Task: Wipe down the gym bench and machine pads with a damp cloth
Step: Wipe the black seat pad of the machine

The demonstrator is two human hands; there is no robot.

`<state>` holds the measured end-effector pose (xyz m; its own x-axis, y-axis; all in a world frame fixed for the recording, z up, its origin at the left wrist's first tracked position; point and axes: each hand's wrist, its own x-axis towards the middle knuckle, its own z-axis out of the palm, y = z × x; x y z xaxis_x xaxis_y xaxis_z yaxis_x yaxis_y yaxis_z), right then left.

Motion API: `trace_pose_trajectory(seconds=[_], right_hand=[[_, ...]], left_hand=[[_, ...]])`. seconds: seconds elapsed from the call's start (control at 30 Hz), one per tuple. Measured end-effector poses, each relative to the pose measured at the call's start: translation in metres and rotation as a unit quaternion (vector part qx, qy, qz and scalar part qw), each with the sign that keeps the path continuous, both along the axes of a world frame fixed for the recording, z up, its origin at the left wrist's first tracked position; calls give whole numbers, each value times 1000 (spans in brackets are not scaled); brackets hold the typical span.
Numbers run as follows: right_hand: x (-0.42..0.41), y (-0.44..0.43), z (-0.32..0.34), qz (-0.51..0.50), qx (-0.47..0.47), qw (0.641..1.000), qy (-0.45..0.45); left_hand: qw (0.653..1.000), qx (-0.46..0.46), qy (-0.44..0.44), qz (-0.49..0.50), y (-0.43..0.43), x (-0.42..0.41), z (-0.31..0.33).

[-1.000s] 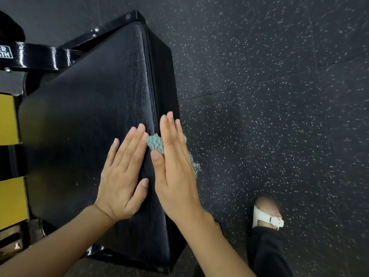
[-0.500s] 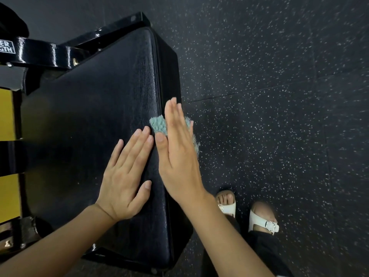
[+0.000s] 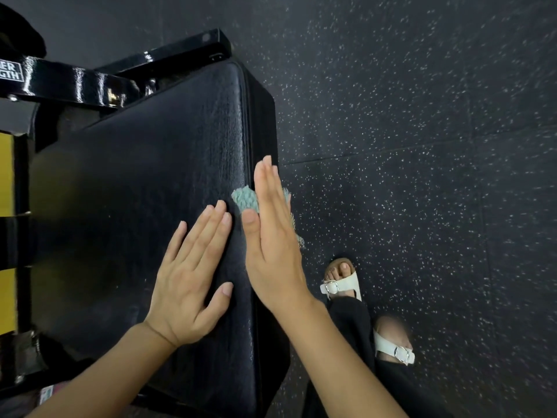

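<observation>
A black padded machine pad fills the left half of the view. My left hand lies flat on its top near the right edge, fingers straight. With straight fingers, my right hand presses a teal cloth against the pad's right edge and side. Most of the cloth is hidden under the hand; a frayed bit hangs down the pad's side.
A glossy black steel frame with a white label runs along the pad's far left. Yellow panels show at the left border. Black speckled rubber floor lies to the right. My feet in white sandals stand beside the pad.
My right hand has slid the cloth farther along the pad's right edge, away from me. The left hand stays flat on the pad. My feet have stepped forward.
</observation>
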<state>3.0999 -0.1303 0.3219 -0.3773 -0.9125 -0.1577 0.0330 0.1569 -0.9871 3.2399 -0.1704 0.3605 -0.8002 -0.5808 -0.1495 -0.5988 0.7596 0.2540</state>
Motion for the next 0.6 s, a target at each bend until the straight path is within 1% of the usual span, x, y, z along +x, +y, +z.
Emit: trace_pose_trajectory(seconds=[0.23,0.43,0.53,0.6], right_hand=[[-23,-41,-3,-7,4,1000,2],[-9,-2,0,22,-5,999,24],[1,23,3,38,-7,999,20],[6,29,3,32,-11,999,15]], left_hand=[[999,-2,-9,34,-2,-3,2],[1000,12,-13,13,-16,-3,4],[1000,6,-28,-12,-40,-6,5],[999,-4,-39,-28,-66,-13,4]])
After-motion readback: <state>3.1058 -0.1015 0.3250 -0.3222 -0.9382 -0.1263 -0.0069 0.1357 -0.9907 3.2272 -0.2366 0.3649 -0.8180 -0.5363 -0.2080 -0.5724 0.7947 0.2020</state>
